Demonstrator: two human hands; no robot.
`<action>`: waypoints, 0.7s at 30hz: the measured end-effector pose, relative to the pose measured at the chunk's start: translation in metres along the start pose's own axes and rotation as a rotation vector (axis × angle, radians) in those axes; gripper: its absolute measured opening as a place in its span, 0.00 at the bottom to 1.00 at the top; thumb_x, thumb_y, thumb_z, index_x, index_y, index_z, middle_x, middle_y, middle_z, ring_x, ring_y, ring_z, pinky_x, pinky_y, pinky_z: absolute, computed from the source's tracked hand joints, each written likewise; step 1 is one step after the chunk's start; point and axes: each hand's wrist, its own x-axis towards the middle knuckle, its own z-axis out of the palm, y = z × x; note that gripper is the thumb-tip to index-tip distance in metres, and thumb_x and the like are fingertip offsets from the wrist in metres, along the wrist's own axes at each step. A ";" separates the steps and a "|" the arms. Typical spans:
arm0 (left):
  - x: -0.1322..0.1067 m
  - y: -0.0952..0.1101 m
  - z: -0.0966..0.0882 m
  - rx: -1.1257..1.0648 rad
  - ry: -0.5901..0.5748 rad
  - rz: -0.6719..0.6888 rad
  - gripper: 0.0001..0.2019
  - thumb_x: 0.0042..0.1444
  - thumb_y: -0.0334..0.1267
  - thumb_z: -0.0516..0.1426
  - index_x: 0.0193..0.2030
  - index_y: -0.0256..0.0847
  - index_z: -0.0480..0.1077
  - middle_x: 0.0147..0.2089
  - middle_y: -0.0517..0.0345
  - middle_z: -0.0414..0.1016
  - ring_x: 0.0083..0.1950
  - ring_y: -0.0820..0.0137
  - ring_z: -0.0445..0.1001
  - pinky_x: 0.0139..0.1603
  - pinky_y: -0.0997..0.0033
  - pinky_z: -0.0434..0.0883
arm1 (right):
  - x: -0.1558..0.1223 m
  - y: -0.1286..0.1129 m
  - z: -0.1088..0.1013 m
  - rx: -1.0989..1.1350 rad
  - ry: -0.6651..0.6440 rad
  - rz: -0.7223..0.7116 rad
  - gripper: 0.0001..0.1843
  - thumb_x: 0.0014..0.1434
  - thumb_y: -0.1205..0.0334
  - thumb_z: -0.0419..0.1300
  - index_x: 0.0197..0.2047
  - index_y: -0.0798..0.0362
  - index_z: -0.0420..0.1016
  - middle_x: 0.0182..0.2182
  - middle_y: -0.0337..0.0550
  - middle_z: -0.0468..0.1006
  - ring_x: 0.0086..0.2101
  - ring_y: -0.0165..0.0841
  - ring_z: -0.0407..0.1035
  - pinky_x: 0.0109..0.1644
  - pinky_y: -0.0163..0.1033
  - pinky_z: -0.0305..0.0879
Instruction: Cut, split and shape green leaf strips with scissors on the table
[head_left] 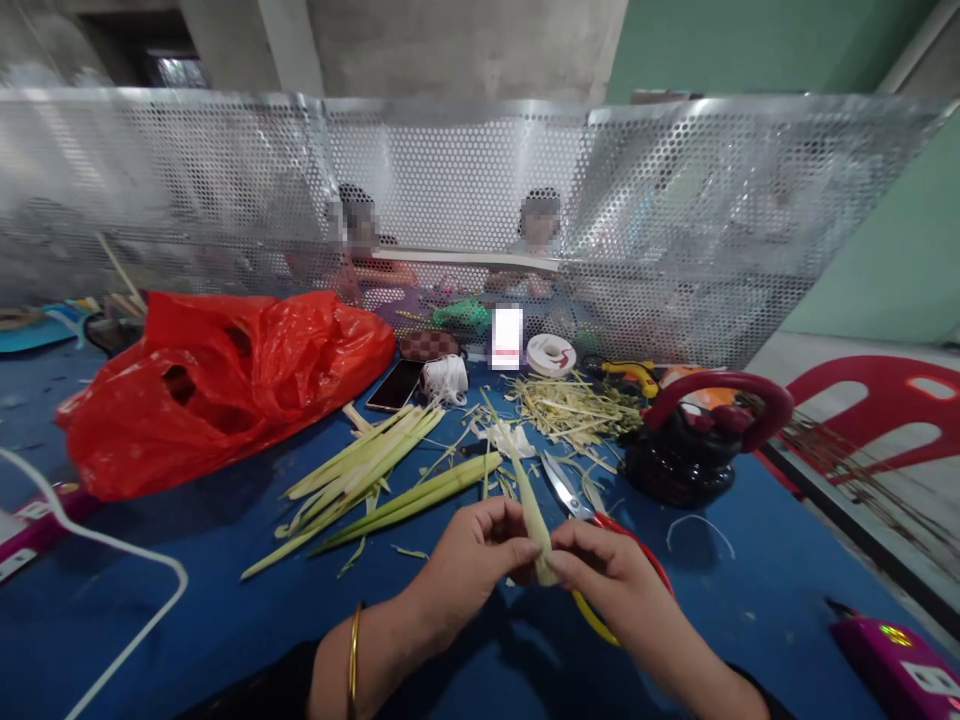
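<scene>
Both my hands pinch the lower end of a pale green leaf strip (531,497), which points up and away over the table. My left hand (480,545), with a gold bangle at the wrist, grips it from the left. From the right, my right hand (604,565) closes thumb and fingers on the same end. Scissors (568,490) with red and yellow handles lie partly under my right hand, blades parted. Left of my hands rest a longer green leaf piece (420,500) and a pile of pale strips (360,470).
Dry scraps (574,408) lie beyond my hands, near a white spool (551,355). A dark pot-shaped object with a maroon handle (684,450) stands right. Left are a red plastic bag (217,390), a phone (395,386) and a white cable (150,553). A perforated metal screen (457,180) stands behind.
</scene>
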 end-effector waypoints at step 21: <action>0.002 -0.006 -0.006 -0.047 -0.112 -0.154 0.15 0.40 0.38 0.69 0.33 0.35 0.72 0.25 0.57 0.74 0.25 0.75 0.70 0.31 0.73 0.68 | -0.002 -0.020 -0.017 0.678 0.094 0.261 0.16 0.52 0.52 0.65 0.26 0.54 0.67 0.25 0.37 0.74 0.22 0.25 0.66 0.29 0.31 0.62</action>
